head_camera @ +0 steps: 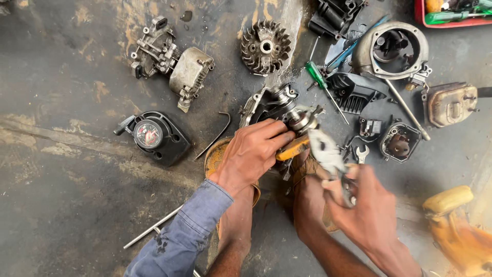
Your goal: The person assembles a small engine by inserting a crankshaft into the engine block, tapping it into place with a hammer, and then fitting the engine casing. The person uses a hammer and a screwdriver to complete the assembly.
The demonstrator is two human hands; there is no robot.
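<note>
A small engine crankcase [271, 105] lies on the stained floor [66, 195], its shaft end [302, 120] pointing right. My left hand [251, 154], in a blue sleeve, presses down beside it with the fingers closed over a yellow-handled tool [294, 147]. My right hand [369, 205] grips blurred metal pliers [325, 151], whose jaws point up toward the shaft end. Two bare legs or feet [307, 205] sit just below the crankcase, between my arms.
Loose parts surround the work: a finned flywheel [265, 47], a cylinder assembly [171, 64], a black starter cover [154, 136], a green screwdriver [320, 82], a round fan housing [394, 48], a muffler [451, 105], a small wrench [361, 154] and a red tray [451, 20].
</note>
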